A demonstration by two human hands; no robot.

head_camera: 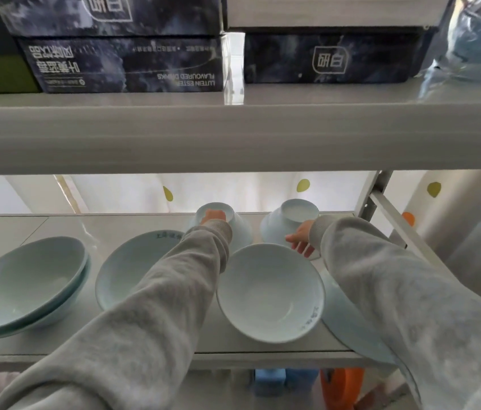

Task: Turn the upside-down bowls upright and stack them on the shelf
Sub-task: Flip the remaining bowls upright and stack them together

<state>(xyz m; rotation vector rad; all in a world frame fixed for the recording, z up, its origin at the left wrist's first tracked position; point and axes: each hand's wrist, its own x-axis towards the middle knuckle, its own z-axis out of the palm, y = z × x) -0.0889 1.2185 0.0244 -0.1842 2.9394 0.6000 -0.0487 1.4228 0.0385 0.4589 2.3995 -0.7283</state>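
Note:
Two pale blue bowls stand upside down at the back of the white shelf (56, 344). My left hand (215, 216) rests on the foot of the left upside-down bowl (240, 229), fingers curled over it. My right hand (301, 241) touches the lower side of the right upside-down bowl (274, 229); whether it grips is unclear. An upright white bowl (269, 294) sits in front of them. Further left lie an upright bowl (124, 273), partly hidden by my sleeve, and a stack of two upright bowls (26, 285).
The upper shelf board (233, 134) hangs low over the bowls and carries dark boxes (127, 66). A metal upright and brace (381, 202) stand at the right. Another pale blue dish (348, 321) lies under my right sleeve at the shelf's right edge.

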